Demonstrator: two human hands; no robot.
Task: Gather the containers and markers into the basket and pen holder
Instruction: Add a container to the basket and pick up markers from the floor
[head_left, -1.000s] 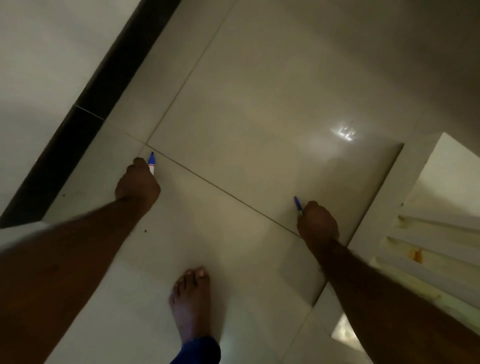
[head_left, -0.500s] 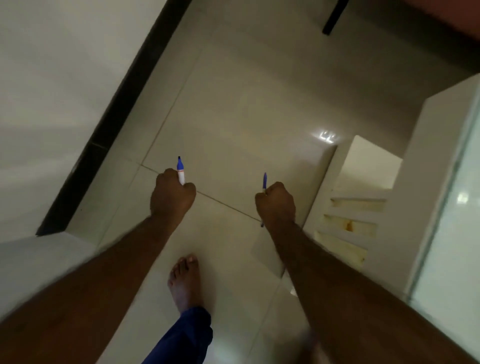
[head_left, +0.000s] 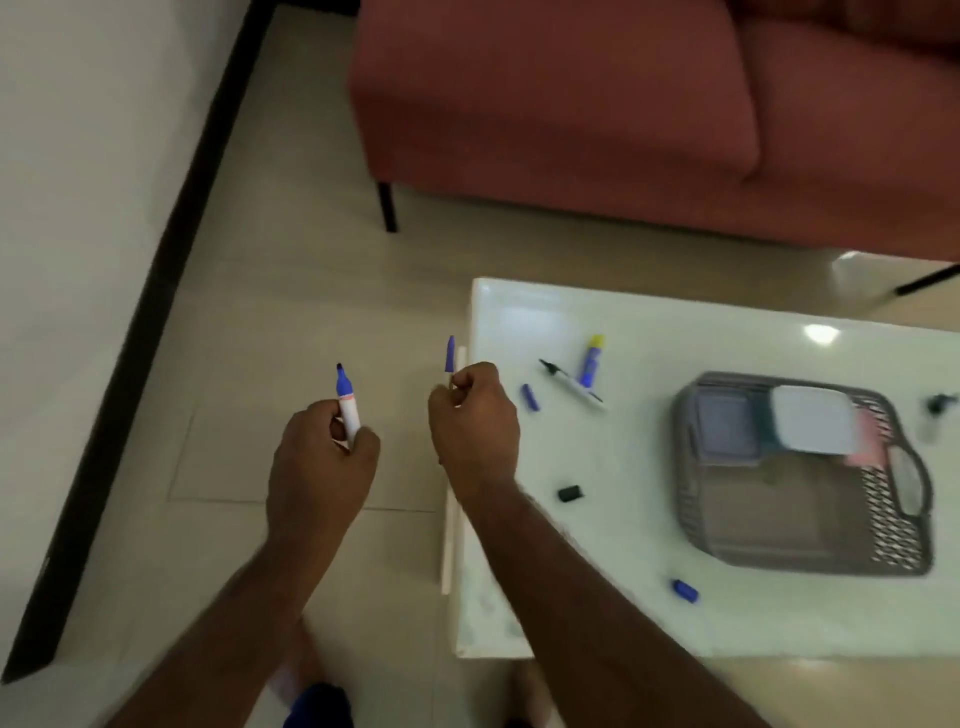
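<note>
Both hands are raised over the tiled floor (head_left: 311, 291), just left of the white table (head_left: 779, 623). The left hand (head_left: 319, 467) is clenched around one uncapped blue marker (head_left: 347, 405), held upright with its dark tip uppermost. The right hand (head_left: 475, 426) is clenched around a second blue item (head_left: 450, 354); only its blue upper end shows above the fingers, so whether it is a marker or a pen cannot be determined. On the table surface lie four loose small items and two marker-type items: one blue cap (head_left: 530, 397) just right of the right hand, one black cap (head_left: 570, 493) nearer the table's front, one blue cap (head_left: 684, 590) near the front edge, one uncapped black marker (head_left: 571, 382) lying diagonally, and one blue tube with a yellow cap (head_left: 591, 359) touching or just beside that marker. One grey basket (head_left: 696, 483) rests on the right part of the table and contains at least three containers, one with a white lid (head_left: 813, 421); the image blur prevents an exact count. One dark, blurred object (head_left: 937, 410) stands beyond the basket's right side. One red sofa (head_left: 571, 104) stands behind the table.
</note>
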